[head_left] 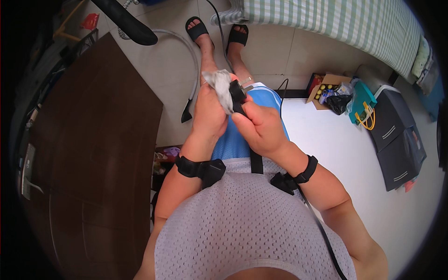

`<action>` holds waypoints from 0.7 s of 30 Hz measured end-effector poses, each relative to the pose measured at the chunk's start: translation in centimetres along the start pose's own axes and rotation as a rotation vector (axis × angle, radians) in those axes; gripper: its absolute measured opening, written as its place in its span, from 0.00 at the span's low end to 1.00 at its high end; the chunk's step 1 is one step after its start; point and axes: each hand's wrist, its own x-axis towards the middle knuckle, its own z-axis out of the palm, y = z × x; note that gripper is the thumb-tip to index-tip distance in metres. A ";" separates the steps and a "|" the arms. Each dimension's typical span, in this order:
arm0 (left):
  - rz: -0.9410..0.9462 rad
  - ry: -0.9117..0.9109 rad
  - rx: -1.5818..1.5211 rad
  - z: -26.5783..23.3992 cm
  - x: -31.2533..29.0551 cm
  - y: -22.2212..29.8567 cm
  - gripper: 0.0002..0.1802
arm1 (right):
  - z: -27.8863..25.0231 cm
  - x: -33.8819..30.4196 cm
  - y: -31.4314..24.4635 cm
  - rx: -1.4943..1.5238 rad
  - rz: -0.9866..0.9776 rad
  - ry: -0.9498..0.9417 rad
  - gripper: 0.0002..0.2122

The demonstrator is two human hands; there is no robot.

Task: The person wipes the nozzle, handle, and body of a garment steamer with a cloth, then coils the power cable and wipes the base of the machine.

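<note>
My right hand is closed around a black power plug, thumb along its near end. The plug's metal prongs point to the right. My left hand grips a crumpled grey-white cloth, which is pressed against the plug's left side. Most of the left fingers are hidden behind the cloth and plug. Both hands meet in front of my body, above my blue shorts. A black cord runs from beyond my feet up toward the hands; where it joins the plug is hidden.
A dark brown wooden panel fills the left side. On the tiled floor lies a grey hose near a black curved handle. Rightward are a checked bedcover, a cardboard box, a teal bag and a dark grey case.
</note>
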 end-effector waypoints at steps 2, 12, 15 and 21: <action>-0.043 -0.056 -0.092 -0.6 0.4 0.2 0.10 | -0.6 0.1 -0.5 0.481 0.285 -0.120 0.12; 0.007 -0.220 -0.167 1.3 -1.2 1.3 0.32 | -0.5 0.3 0.2 0.630 0.230 -0.055 0.12; 0.060 -0.190 -0.141 1.7 -1.2 1.3 0.26 | -0.7 0.1 0.3 0.430 0.103 -0.136 0.12; -0.090 0.046 -0.211 -1.3 0.7 0.6 0.12 | -1.6 0.5 -1.0 0.408 0.038 -0.267 0.14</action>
